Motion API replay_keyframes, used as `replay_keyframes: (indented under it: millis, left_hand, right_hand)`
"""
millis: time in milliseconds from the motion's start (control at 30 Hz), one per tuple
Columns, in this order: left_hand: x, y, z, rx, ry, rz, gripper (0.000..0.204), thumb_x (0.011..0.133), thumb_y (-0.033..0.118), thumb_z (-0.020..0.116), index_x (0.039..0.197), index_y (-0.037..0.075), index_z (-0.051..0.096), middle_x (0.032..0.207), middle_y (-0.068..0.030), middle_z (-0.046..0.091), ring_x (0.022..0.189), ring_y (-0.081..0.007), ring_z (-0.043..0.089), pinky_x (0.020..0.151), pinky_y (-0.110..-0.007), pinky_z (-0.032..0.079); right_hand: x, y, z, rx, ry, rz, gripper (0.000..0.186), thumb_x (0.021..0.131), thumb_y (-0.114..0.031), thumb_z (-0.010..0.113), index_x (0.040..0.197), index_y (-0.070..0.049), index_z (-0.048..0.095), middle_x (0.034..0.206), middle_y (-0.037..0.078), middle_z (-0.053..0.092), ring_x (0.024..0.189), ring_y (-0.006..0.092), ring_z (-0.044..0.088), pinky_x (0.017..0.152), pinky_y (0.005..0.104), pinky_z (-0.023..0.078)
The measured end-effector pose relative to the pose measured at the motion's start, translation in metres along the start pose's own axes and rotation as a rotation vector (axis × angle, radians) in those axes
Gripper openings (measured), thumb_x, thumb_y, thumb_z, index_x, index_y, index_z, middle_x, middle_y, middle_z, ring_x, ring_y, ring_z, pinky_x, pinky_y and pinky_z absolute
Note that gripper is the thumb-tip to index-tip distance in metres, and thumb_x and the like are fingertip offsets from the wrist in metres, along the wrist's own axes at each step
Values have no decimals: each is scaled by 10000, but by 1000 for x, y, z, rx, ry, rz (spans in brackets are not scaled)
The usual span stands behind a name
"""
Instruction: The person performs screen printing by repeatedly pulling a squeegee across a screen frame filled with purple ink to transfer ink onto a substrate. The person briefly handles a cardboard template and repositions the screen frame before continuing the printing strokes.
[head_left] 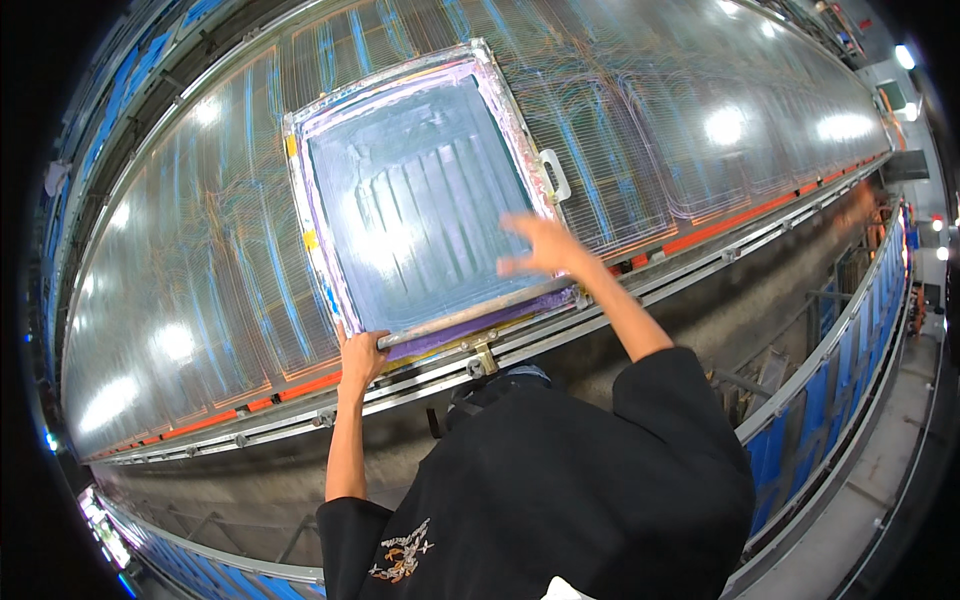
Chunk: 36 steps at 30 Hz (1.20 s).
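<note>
A screen printing frame (298,180) with bluish mesh (420,200), paint-smeared edges and a white handle (556,175) on its right side lies tilted on the long printing table. My left hand (360,352) is closed on the left end of a rounded bar (450,312) along the frame's near edge, at the lower left corner. My right hand (540,248), slightly blurred, is over the lower right of the mesh with fingers spread, holding nothing; whether it touches the mesh I cannot tell. Purple and yellow strips show beneath the bar.
The long table (680,120) carries fine lines and blue streaks. A metal rail with an orange strip (700,230) runs along its near edge, with a fitting (480,360) below the frame. A walkway channel and blue panels (820,400) lie at the lower right.
</note>
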<state>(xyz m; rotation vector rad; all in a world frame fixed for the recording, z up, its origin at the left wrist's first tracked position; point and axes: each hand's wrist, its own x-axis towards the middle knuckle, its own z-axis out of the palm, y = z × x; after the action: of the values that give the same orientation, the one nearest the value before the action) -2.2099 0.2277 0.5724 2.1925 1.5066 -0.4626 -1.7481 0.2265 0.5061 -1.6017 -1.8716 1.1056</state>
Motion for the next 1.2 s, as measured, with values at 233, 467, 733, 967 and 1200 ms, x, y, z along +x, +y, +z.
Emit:
replay_keyframes:
  millis: [233,467,733,967,1200]
  left_hand:
    - [-34,39,-11,-81,272,69,517,664,-35,698,1167,61,767,1182,-143,763,1175,-308,694,1303,-601,73]
    - [-21,12,14,-93,70,38,615,650,-24,759,1258,60,719,1244,-98,743,1240,-290,660,1296,-616,86]
    - [105,-14,7,43,448,40,895,586,-81,765,1449,102,618,1408,-112,670,1386,-274,571,1304,-563,106]
    - [354,-101,-101,168,707,213,793,676,-53,741,1434,153,636,1282,-119,733,1264,-285,654,1285,-558,197]
    - [489,-161,-248,69,228,1,405,817,372,844,1156,155,800,911,-163,775,885,-358,737,883,-441,546]
  right_hand:
    - [-109,-15,65,-298,120,68,569,713,-58,751,1278,-86,693,1293,103,706,1231,285,641,1146,521,362]
    - [-91,-18,74,-346,-67,111,488,700,-57,748,1187,-58,707,1276,107,706,1204,260,653,1094,446,394]
    - [51,47,75,-545,430,-96,445,847,-32,599,1278,-64,708,1324,138,688,1292,321,615,1119,497,443]
    - [315,92,-20,-522,484,-180,483,761,-47,706,1243,-69,718,1278,124,715,1253,311,632,1105,527,424]
    - [462,58,-118,-605,124,-17,320,773,-296,865,1035,-124,802,962,146,780,964,361,744,860,472,571]
